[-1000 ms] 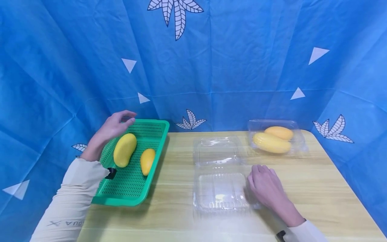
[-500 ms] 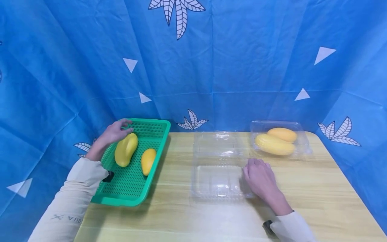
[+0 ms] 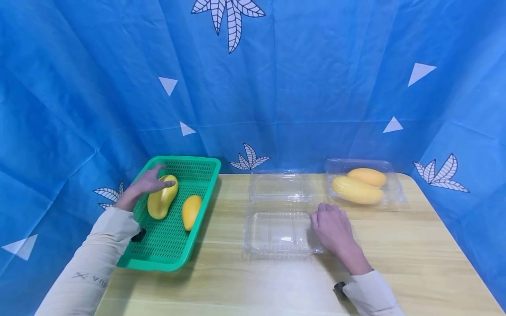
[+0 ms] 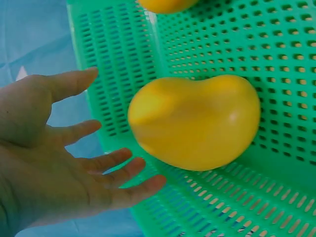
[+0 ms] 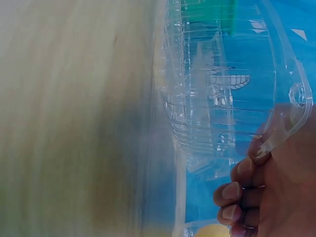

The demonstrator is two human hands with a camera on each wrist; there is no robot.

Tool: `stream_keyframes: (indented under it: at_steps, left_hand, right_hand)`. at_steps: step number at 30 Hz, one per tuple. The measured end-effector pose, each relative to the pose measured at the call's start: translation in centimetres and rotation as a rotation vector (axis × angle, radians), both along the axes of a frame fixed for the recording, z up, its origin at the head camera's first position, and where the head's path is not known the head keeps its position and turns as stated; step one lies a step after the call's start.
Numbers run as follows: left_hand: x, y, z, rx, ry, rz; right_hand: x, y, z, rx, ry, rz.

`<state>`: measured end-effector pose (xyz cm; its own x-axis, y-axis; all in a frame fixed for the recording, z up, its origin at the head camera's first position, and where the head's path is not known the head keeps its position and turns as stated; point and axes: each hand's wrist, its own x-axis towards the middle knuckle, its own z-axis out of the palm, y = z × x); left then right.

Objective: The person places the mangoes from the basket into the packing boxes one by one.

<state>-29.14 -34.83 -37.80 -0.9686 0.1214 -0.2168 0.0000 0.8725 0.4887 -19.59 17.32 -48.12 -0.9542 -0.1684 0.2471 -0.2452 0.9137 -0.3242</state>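
Note:
My left hand (image 3: 152,181) reaches over the side of a green plastic basket (image 3: 164,250), just above a large yellow mango (image 3: 159,206). In the left wrist view its fingers are spread beside that mango (image 4: 195,123), holding nothing. A smaller orange-yellow mango (image 3: 191,213) lies nearer the basket's right side. On the table, my right hand (image 3: 334,228) holds the right edge of a clear plastic clamshell box (image 3: 272,235), whose lid is folded back toward the curtain. The right wrist view has the thumb and curled fingers pinching the rim of this box (image 5: 212,103).
A second clear plastic box (image 3: 389,169) with two mangoes (image 3: 357,190) in it stands at the table's back right. The wooden table (image 3: 419,250) meets a blue patterned curtain (image 3: 300,87) behind and at the sides.
My left hand has lowered toward the larger mango from the basket's far rim. My right hand has slid the clamshell box back and slightly left.

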Motion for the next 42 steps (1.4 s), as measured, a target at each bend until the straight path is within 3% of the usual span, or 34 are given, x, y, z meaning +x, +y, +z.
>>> stream_keyframes:
  at_steps: [6,15,21,33,42]
  left_hand:
    - [0.0,-0.1,-1.3,0.013,-0.039,0.003]
    - [-0.1,-0.2,-2.6,-0.070,-0.058,0.014]
    - [0.1,-0.2,-2.9,-0.093,-0.085,0.010]
    - [0.2,-0.2,-3.2,-0.007,-0.150,-0.001]
    - [0.8,-0.5,-2.7,0.010,-0.131,0.000]
  right_hand:
    - [0.2,0.0,0.2,-0.014,-0.017,-0.005]
    - [0.4,-0.1,0.2,-0.016,-0.028,-0.011]
    - [0.3,-0.2,0.2,-0.014,-0.018,-0.013]
    - [0.3,-0.1,0.1,0.007,-0.007,-0.022]
    - [0.4,-0.2,0.1,0.011,-0.007,-0.026]
